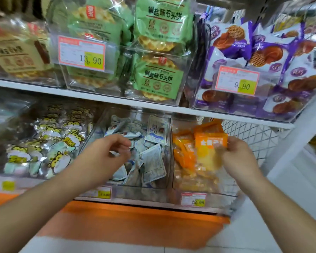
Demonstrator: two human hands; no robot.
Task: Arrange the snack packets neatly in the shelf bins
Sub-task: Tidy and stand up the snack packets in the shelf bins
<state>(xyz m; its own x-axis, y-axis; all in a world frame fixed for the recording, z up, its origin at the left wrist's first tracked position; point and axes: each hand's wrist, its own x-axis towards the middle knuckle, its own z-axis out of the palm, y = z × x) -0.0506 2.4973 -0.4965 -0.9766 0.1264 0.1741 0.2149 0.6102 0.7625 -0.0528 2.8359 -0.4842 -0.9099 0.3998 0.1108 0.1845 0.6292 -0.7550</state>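
Note:
My right hand [236,157] grips an orange snack packet [209,143] with a clear lower half, held upright over the right clear bin [204,190], which holds several more orange packets [182,154]. My left hand [108,152] hovers over the middle clear bin [135,189], fingers curled and apart, holding nothing that I can see. That bin is filled with a loose jumble of small white and blue packets [153,161].
A left bin holds yellow cartoon-print packets [58,143]. The upper shelf [153,105] carries bins of green waffle packets [159,77], purple pastry packets [263,70] and brown packets [16,52]. A wire mesh panel [250,136] stands right of the orange bin. An orange base [135,221] runs below.

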